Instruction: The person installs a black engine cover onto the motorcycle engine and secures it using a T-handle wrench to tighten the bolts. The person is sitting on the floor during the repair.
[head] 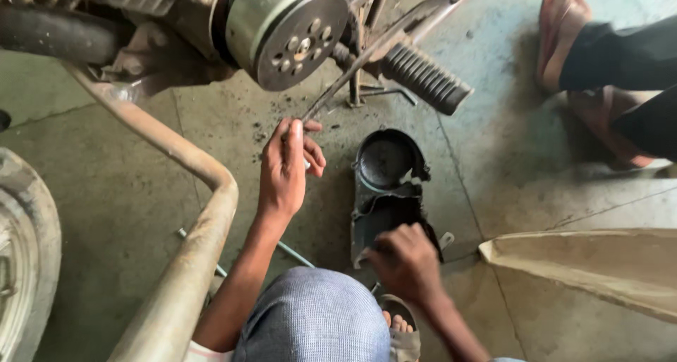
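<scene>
Grey plastic engine cover (386,192) is already off and lying open-side-up on the concrete floor (127,192), just in front of the person's knee (314,320). One edge of it looks broken or jagged near the middle.

With the cover off, the round metal drum (285,30) on the side of the scooter engine is exposed, holes in its face visible. So the strip-down stage looks done; whatever comes next on the drum looks not yet begun, judging by how it sits intact on the engine.

Left hand (288,166): raised toward the engine, fingers curled, pinching a thin metal rod (331,94) that runs up toward the drum. Can't tell what the rod's far tip meets, or whether it is a tool or part of the scooter.

Right hand (405,262): down on the near end of the cover, fingers closed over its edge, looks like a grip, though the palm side is hidden.

Around it: ribbed rubber footrest (427,78) above the cover, bent rusty tube (190,214) to the left, a thin rod or spanner (293,252) on the floor under the left forearm, beige body panel (592,263) on the right. Another person's sandalled foot (564,30) top right, well apart from the work.
</scene>
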